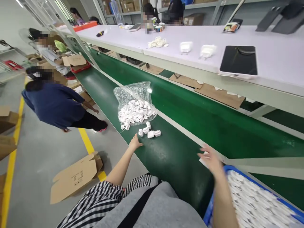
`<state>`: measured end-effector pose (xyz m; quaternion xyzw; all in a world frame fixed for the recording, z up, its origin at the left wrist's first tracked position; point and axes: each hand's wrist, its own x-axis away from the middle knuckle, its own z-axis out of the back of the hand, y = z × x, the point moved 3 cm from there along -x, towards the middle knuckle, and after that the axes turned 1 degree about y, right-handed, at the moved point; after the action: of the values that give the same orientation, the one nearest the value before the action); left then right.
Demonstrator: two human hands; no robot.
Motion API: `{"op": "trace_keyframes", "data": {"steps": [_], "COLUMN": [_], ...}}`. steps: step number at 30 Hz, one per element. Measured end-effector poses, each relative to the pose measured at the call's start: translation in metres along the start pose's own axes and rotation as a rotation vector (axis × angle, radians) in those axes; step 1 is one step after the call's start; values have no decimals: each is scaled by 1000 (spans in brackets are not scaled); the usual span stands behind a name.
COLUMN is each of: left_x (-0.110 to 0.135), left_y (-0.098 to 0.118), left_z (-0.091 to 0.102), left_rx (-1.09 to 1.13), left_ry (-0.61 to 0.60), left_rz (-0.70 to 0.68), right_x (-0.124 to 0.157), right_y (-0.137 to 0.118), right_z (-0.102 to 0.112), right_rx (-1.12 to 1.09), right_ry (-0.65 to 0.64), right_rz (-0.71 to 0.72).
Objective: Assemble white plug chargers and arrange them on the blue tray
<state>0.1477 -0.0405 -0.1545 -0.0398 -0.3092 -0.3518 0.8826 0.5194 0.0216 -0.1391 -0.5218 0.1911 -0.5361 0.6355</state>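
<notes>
My left hand (136, 142) hovers at the near edge of the green bench, thumb apart from the fingers, with nothing visible in it. Just beyond it lie several loose small white plastic pieces (150, 134), shaped like charger plugs. Behind those, a clear plastic bag (133, 91) lies open with a heap of similar white pieces (136, 111) in its mouth. My right hand (213, 161), smeared by motion, is over the bench by the blue crate (229, 167). Between its fingers is a white piece (204, 159), whose exact shape is blurred. Rows of white pieces (251, 196) fill the crate.
A raised white shelf (171, 34) runs behind the bench, carrying a tablet (238, 60), two white plug adapters (186, 47) and a small white pile (158, 42). At left, a person in blue (54, 101) bends beside the bench. A cardboard box (76, 177) sits on the floor.
</notes>
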Motion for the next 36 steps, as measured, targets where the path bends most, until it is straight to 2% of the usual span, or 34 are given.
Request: {"op": "trace_keyframes", "data": {"steps": [2,4,6,8,12,16,20,23,28,33,36], "left_x": [-19,-31,-38,-45,-60,-78,-91,-97,-94,-73,-62], "left_y": [-4,-7,-10,-12,-16,-18,-15,-13,-14,-22,-17], "left_z": [-8,-19,-30,-39,-45,-39,-32,-30,-32,-44,-54], "left_rx": [217,370,461,533,623,600,483,422,413,386,341], "left_ry": [119,230,299,306,249,193,63,22,77,180,198], "left_rz": [-67,-99,-125,-183,-303,-401,-583,-674,-690,-538,-458], "right_x": [-55,-99,-127,-145,-167,-176,-170,-159,-152,-173,-184], "right_y": [-22,-38,-47,-51,-53,-54,-59,-61,-52,-45,-47], "right_z": [-73,-132,-169,-187,-197,-203,-220,-236,-241,-233,-243], "right_rx": [70,149,184,174,164,218,251,293,303,96,-75], "right_ry": [-90,-185,-254,-319,-407,-476,-556,-602,-455,-338,-318], "right_rz": [-43,-73,-99,-93,3,68,25,36,16,-66,-121]}}
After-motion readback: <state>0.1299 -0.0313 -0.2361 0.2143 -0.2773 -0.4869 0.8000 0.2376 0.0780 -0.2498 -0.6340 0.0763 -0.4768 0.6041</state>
